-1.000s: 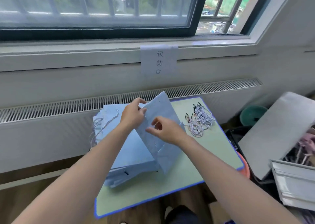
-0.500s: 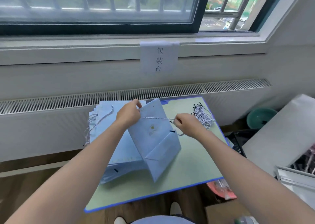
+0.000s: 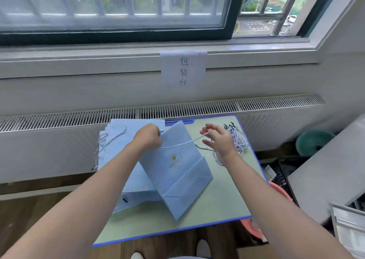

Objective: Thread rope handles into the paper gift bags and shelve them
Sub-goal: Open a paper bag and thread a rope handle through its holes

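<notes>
Both hands work one handle: my left hand [image 3: 147,138] pinches the white twisted rope [image 3: 182,144] at the light-blue paper gift bag's [image 3: 177,172] top edge, my right hand [image 3: 218,140], fingers loosely spread, draws it sideways. Roped bags [image 3: 116,138] lie stacked behind; loose ropes [image 3: 238,140] remain on the green table [image 3: 227,195]; shelving seems some way off.
</notes>
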{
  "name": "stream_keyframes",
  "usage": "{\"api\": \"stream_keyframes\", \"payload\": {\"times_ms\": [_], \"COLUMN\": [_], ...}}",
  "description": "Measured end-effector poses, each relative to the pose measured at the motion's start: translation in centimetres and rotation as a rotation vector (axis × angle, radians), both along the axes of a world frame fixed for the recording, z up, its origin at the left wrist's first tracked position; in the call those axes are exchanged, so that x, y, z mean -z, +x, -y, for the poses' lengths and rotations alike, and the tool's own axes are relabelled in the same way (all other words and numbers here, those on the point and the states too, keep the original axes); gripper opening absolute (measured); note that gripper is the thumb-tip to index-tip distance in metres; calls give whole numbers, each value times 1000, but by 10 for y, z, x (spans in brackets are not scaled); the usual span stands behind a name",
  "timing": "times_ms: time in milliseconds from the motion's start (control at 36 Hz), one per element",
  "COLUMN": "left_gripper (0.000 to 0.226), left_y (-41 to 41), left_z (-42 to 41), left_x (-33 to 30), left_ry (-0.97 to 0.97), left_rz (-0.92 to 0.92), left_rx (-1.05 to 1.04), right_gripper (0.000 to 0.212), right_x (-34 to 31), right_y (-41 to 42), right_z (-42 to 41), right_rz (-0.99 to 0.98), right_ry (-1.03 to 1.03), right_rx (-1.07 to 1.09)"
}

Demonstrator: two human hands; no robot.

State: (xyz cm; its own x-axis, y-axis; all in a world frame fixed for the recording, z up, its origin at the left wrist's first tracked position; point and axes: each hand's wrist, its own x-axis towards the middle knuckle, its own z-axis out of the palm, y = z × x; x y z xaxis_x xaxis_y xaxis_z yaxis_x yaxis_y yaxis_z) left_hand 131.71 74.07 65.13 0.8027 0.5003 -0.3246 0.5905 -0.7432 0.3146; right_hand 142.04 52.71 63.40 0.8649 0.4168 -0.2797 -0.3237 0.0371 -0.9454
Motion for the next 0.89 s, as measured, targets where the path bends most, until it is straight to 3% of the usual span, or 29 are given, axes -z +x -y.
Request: {"api": "stream_keyframes", "payload": {"times_ms": [111, 194, 333, 500, 667, 889], "left_gripper": [18, 29, 23, 18, 28, 29], "left_y": [-5, -9, -11, -11, -8, -2], "left_z": [-1, 1, 5, 12, 16, 26], "left_x": [0, -5, -9, -10, -17, -30], "left_ry": [-126, -319, -312, -330, -474, -538], "left_rz": [25, 17, 10, 99, 209, 296], "left_rx": [-13, -23, -13, -49, -43, -16], "right_gripper": [11, 16, 19, 7, 19, 11], "right_x": [-10, -13, -22, -22, -27, -27], "right_y": [2, 4, 5, 0, -12, -20], "right_z": [-7, -14, -21, -23, -27, -35], "right_rz": [-159, -203, -206, -17, 115, 281], "right_ry": [230, 246, 180, -98, -199, -305], "right_rx": [164, 172, 121, -51, -210, -192]}}
